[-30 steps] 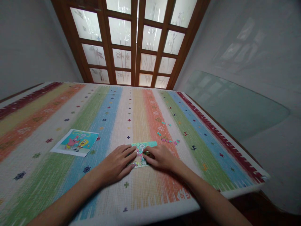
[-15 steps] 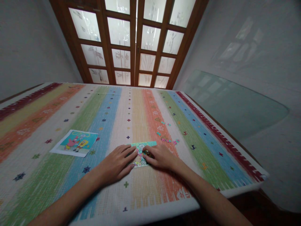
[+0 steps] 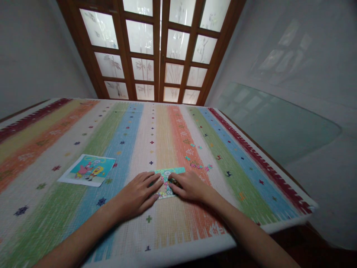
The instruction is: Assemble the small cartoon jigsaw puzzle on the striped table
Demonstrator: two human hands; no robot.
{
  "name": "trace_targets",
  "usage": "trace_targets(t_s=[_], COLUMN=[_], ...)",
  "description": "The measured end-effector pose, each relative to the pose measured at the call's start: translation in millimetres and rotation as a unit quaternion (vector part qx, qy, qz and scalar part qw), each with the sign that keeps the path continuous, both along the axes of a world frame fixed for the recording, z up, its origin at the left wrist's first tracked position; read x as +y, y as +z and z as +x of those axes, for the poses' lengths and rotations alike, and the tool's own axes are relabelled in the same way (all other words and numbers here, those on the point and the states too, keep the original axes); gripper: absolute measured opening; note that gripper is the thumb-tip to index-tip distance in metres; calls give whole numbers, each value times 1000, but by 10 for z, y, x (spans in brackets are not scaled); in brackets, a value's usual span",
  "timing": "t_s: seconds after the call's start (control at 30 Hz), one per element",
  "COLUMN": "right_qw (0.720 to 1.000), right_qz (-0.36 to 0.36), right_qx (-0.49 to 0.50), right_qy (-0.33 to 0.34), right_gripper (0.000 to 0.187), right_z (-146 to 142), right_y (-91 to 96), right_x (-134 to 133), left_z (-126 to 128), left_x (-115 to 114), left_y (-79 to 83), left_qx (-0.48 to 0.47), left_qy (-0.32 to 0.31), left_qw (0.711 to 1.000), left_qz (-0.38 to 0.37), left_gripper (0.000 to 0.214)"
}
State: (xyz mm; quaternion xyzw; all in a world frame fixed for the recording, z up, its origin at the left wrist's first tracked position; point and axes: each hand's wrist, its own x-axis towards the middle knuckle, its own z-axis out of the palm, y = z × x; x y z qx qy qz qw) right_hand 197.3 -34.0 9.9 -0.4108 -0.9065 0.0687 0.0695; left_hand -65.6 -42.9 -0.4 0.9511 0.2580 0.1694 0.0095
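Note:
A small, mostly turquoise jigsaw puzzle (image 3: 167, 173) lies on the striped tablecloth in front of me, partly covered by both hands. My left hand (image 3: 142, 191) rests on its left side, fingers stretched out and holding nothing. Over the puzzle's right half, my right hand (image 3: 188, 186) has its thumb and fingers bent together, the tips at the puzzle's middle. Whatever is between those fingertips is hidden. Beyond the right hand, several loose puzzle pieces (image 3: 206, 168) in turquoise and pink are scattered on the cloth.
A paper with a printed cartoon picture (image 3: 88, 170) lies to the left. The striped tablecloth (image 3: 134, 230) covers the table up to its near edge. Wooden doors with frosted panes (image 3: 156, 56) stand behind, and a glass panel (image 3: 279, 123) is along the right wall.
The view has shifted very slightly. Both hands stay in nearly the same place on the puzzle, with only tiny finger movement.

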Motion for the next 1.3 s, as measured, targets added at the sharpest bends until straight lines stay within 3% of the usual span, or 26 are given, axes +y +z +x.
trace_targets(t_s=[0.5, 0.63, 0.77, 0.93, 1.07, 1.3], right_qw=[1000, 999, 995, 993, 992, 991], right_qz=[-15, -25, 4, -3, -29, -55], right_qx=[15, 25, 88, 35, 0, 42], right_qy=[4, 25, -50, -116, -123, -116], right_gripper=[22, 21, 18, 15, 16, 6], right_z=[-1, 128, 467, 811, 864, 861], right_y=[19, 96, 210, 266, 237, 199], right_x=[-5, 73, 258, 404, 421, 447], left_z=[-10, -13, -13, -9, -14, -16], left_x=[1, 2, 1, -3, -3, -6], left_y=[7, 8, 10, 23, 17, 19], left_qx=[-1, 1, -1, 6, 2, 3], left_qy=[4, 8, 11, 9, 10, 10], left_qw=[1000, 1000, 1000, 1000, 1000, 1000], left_qz=[-3, -7, -9, -2, 0, -13], left_gripper=[43, 44, 43, 42, 42, 42])
